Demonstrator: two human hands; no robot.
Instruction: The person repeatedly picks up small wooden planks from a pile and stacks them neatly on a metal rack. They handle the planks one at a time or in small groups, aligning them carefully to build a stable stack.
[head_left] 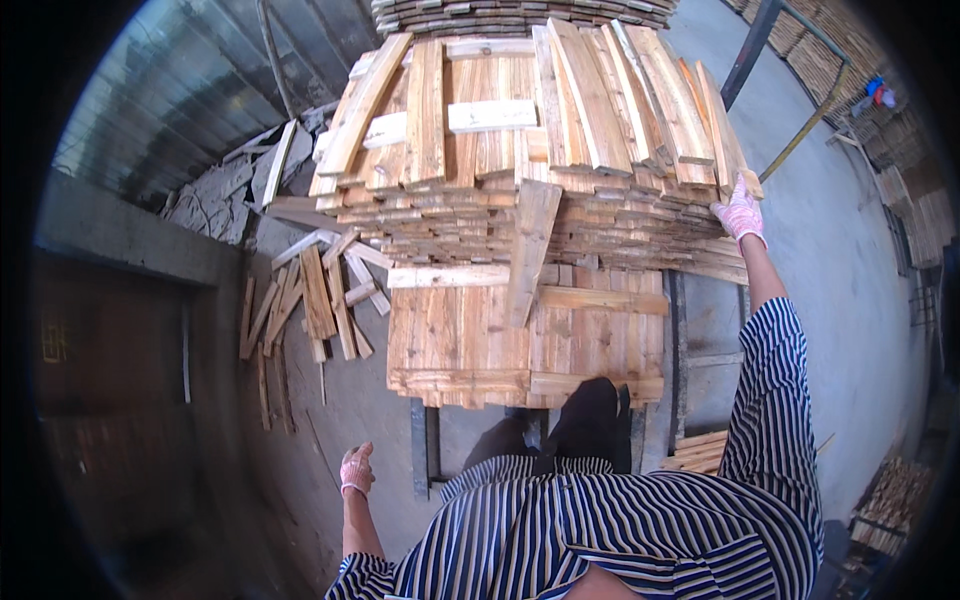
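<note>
My right hand, in a pink and white glove, reaches far out to the right side of a tall stack of boards. Its fingers are closed on the near end of a wooden board that lies along the stack's right edge. Several other loose boards lie side by side on top of this stack. My left hand, gloved too, hangs low at the left, away from the wood. It holds nothing and its fingers are loosely bent, a little apart.
A lower panel of boards lies in front of my legs, with one board leaning from the tall stack onto it. Scattered offcuts lie on the floor at left. A metal frame stands right of the panel.
</note>
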